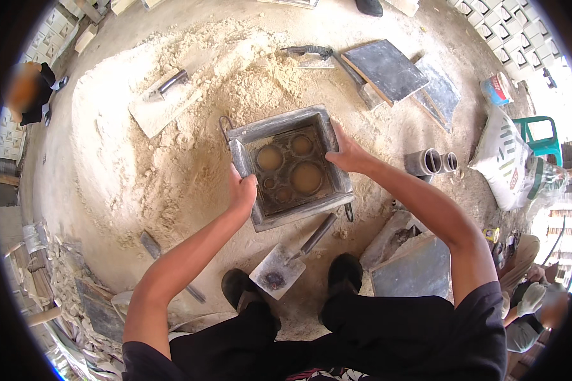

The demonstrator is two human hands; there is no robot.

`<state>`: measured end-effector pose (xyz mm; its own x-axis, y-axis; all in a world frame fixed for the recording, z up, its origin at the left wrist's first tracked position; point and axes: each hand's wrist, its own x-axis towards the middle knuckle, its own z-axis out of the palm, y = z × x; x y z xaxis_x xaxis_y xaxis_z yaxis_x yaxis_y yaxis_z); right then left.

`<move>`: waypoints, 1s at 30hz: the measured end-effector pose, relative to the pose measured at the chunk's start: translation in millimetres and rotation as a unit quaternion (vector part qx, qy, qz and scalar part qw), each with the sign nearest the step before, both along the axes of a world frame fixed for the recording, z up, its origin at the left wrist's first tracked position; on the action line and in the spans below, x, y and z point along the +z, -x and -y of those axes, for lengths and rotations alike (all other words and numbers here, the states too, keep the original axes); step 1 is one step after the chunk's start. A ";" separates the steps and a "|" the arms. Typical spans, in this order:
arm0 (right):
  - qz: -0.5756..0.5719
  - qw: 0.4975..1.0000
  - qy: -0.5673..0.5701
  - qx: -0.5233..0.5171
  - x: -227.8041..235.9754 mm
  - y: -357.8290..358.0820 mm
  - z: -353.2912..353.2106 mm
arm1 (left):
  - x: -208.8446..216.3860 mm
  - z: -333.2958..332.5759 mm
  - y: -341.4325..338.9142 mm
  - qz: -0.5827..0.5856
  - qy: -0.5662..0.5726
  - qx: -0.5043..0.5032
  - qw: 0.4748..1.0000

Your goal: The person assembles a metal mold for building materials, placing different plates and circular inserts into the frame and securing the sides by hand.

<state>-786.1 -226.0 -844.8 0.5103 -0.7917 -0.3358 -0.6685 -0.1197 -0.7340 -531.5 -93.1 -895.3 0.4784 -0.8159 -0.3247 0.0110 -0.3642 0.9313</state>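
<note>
Between my hands is a square, grey, thick-walled moulding box (286, 217), slightly tilted in view. Round discs of different sizes (307, 178) lie inside it, dusted with pale sand. My left hand (243, 189) grips the left wall, thumb over the rim. On the opposite wall, my right hand (347, 152) is closed round the edge, its thumb reaching inside. Wire loops stick out at two corners of the box. Below the box, a flat square trowel (277, 273) lies on the ground between my shoes. Whether the box touches the ground I cannot tell.
A broad heap of pale sand (235, 63) spreads ahead and left, with another trowel (165, 89) on it. Dark boards (388, 70) lie ahead right. Short pipes (426, 162), a white sack (505, 159) and a green chair (543, 136) stand right. Other people are at both sides.
</note>
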 end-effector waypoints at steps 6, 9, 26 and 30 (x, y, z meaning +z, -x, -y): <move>0.007 0.997 0.050 0.064 -9.9 6.1 9.4 | -9.5 -0.3 -15.8 0.087 -0.043 -0.018 0.995; 0.022 0.994 0.096 0.040 -7.9 4.5 30.4 | 10.1 2.7 -1.0 0.163 0.004 -0.005 0.987; -0.166 0.914 0.284 0.239 4.8 -90.7 69.7 | 13.2 -0.9 5.4 0.213 0.005 -0.008 0.977; -0.173 0.921 0.234 0.259 16.9 -92.9 66.3 | 16.8 1.7 2.2 0.166 0.006 0.044 0.985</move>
